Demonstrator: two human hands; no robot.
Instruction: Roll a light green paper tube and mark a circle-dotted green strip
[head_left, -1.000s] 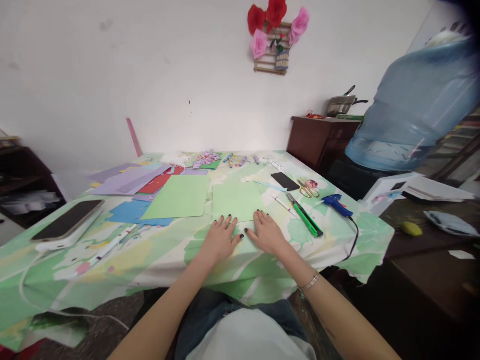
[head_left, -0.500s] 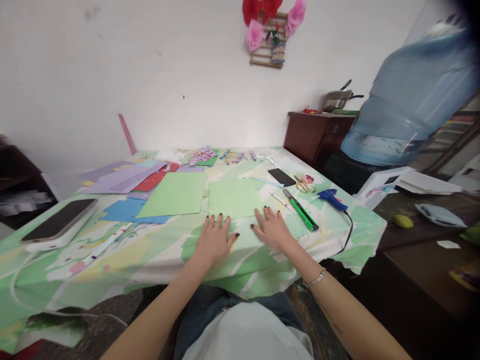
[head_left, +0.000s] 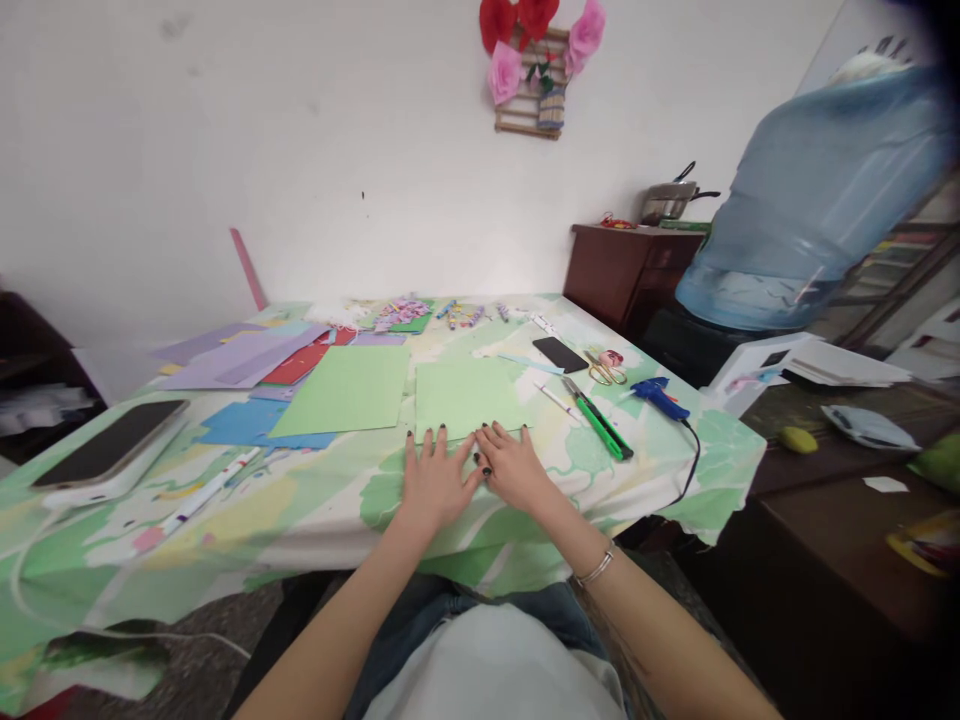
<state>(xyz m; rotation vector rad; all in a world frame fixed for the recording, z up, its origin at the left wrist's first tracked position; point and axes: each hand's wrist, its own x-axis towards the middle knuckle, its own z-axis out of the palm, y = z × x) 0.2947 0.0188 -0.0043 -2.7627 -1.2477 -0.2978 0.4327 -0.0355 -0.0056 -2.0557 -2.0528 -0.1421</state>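
Observation:
A light green sheet of paper (head_left: 469,390) lies flat on the table in front of me. My left hand (head_left: 437,480) rests at its near left edge, fingers spread and palm down. Close beside it, my right hand (head_left: 511,465) lies flat at the near edge, its thumb side meeting the left hand. Neither hand holds anything. Left of this paper is a second light green sheet (head_left: 349,388), partly over blue paper (head_left: 240,425). To the right lie a green utility knife (head_left: 600,420) and a slim white pen (head_left: 555,398).
At right are a black phone (head_left: 560,354), gold-handled scissors (head_left: 606,370) and a blue glue gun (head_left: 660,397) with a cord. Purple sheets (head_left: 232,362), a phone on a white box (head_left: 112,440) and a marker (head_left: 210,490) lie left. A water jug (head_left: 810,210) stands right.
My right hand has slid left along the paper's near edge until it meets my left hand. The left hand stays nearly in place. The view has shifted slightly.

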